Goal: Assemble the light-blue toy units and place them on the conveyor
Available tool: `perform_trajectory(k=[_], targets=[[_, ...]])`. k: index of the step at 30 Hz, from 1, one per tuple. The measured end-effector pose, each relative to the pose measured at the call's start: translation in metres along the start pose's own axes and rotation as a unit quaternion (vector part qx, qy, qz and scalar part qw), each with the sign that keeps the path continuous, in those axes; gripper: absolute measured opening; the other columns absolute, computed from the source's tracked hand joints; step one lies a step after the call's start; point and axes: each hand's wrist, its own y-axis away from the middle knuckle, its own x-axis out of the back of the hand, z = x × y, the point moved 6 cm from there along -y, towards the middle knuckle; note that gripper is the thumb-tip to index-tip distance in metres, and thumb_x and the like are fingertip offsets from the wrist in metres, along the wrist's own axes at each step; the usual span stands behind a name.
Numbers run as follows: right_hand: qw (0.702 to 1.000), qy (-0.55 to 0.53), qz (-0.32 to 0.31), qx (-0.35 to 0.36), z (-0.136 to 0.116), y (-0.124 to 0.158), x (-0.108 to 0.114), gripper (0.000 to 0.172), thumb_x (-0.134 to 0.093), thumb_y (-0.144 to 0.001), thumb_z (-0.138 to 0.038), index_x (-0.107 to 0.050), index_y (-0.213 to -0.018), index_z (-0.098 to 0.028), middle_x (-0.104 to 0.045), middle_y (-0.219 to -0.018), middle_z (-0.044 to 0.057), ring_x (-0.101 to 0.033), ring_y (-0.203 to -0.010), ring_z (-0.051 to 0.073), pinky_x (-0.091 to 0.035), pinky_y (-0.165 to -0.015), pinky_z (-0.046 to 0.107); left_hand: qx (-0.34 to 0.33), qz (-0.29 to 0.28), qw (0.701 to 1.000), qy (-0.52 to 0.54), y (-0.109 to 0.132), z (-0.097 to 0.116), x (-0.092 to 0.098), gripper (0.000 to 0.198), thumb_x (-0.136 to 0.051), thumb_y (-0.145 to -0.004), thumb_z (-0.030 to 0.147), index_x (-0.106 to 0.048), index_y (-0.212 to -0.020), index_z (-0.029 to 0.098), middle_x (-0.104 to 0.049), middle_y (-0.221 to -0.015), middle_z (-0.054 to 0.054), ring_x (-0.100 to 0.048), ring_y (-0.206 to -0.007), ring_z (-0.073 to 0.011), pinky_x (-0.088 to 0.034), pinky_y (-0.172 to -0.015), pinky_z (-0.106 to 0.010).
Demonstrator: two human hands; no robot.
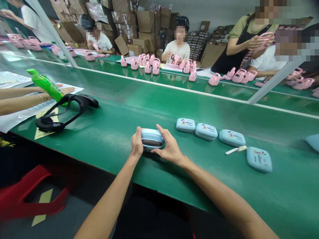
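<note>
A light blue case point(152, 139) with a dark band along its edge is held on its side between both my hands, just above the green conveyor belt point(119, 132). My left hand point(137, 145) grips its left end. My right hand point(168, 147) wraps its right end, index finger over the top. To the right lie several more light blue cases with printed lids point(185, 124) point(206, 131) point(232, 137) point(259, 159), flat on the belt. A small white tool point(235, 149) lies between the last two.
A black headset point(62, 113) and a green bottle point(46, 84) lie at the left, by another person's forearms point(22, 98). Across the belt, people handle pink items point(152, 64). A red stool point(27, 196) stands below left. Cardboard boxes point(144, 23) are stacked behind.
</note>
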Motion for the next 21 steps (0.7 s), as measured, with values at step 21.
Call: perform_trajectory(k=[21], targets=[[0.972, -0.163, 0.113, -0.128, 0.024, -0.005, -0.014, 0.071, -0.034, -0.094, -0.075, -0.072, -0.108, -0.016, -0.074, -0.104, 0.009, -0.067, -0.099, 0.026, -0.051, -0.09, 0.035, -0.035, 0.155, 0.983, -0.086, -0.003, -0.014, 0.009, 0.066, -0.028, -0.094, 0.065, -0.072, -0.075, 0.019, -0.071, -0.071, -0.008, -0.069, -0.075, -0.0256, -0.053, -0.074, -0.035]])
